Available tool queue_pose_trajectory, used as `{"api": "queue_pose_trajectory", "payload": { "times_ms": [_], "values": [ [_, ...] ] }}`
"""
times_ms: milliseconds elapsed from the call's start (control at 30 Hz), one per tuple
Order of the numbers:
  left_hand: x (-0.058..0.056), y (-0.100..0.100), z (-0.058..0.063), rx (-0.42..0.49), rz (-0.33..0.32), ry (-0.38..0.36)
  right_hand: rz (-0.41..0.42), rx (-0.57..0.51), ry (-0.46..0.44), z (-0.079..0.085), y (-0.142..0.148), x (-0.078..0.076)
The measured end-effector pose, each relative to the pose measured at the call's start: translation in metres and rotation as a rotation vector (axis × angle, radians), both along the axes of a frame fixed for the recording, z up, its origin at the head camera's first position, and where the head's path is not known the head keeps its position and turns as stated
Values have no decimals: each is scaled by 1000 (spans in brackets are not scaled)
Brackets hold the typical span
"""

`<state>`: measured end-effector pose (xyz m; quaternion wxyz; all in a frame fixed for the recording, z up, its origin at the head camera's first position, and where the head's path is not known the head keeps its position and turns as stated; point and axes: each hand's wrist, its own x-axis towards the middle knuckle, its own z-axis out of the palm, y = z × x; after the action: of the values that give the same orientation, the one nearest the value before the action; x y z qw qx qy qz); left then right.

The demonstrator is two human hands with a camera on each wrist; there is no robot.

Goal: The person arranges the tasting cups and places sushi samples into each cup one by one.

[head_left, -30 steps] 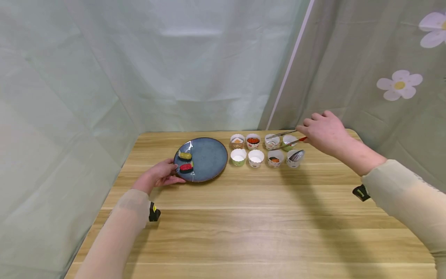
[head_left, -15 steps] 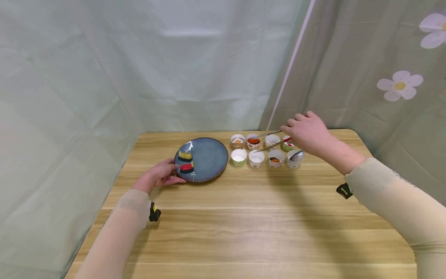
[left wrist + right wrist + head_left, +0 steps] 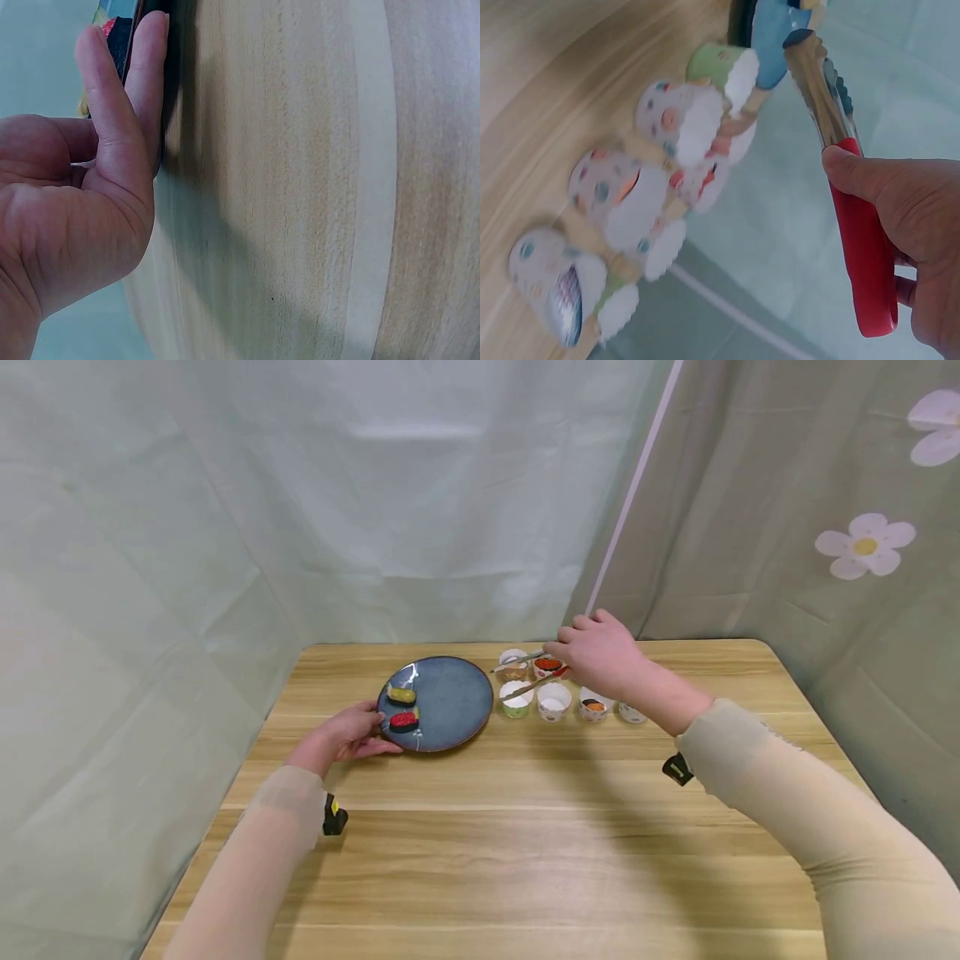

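Note:
My left hand point(image 3: 352, 732) pinches the left rim of a round blue plate point(image 3: 453, 702) in the head view, with fingers above and below the edge in the left wrist view. Two sushi pieces sit at the plate's left, one topped yellow point(image 3: 402, 696), one topped red point(image 3: 405, 720). Red-handled metal tongs point(image 3: 862, 255) are in the grip of my right hand point(image 3: 597, 653). Their arms are spread, with the tips over the leftmost cups, near the plate's right edge. Nothing shows between the tips.
Paper cups stand in two rows right of the plate, including a green one point(image 3: 516, 707) and a white one point(image 3: 553, 702). Some hold sushi; a silvery fish-like piece point(image 3: 566, 306) leans out of one. A curtain point(image 3: 450, 527) hangs behind the wooden table point(image 3: 480, 860).
My right hand has carried the tongs left across the cups towards the plate. The left hand keeps its hold on the rim, and the sushi on the plate has not moved.

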<state>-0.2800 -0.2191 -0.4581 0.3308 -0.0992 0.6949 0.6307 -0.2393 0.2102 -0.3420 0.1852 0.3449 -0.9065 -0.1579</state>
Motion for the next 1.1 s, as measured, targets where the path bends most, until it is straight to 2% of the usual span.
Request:
{"api": "queue_pose_trajectory", "payload": {
  "times_ms": [267, 567, 833, 1100],
  "values": [
    [0, 3, 0, 10, 12, -8, 32, -8, -7, -11, -29, -7],
    [0, 3, -2, 21, 12, -2, 36, -44, -98, -25, -54, -17],
    [2, 5, 2, 1, 18, -21, 4, -4, -184, -33, -77, -24],
    [2, 7, 5, -10, 21, -25, -7, -20, -246, -40, -95, -31]
  ]
}}
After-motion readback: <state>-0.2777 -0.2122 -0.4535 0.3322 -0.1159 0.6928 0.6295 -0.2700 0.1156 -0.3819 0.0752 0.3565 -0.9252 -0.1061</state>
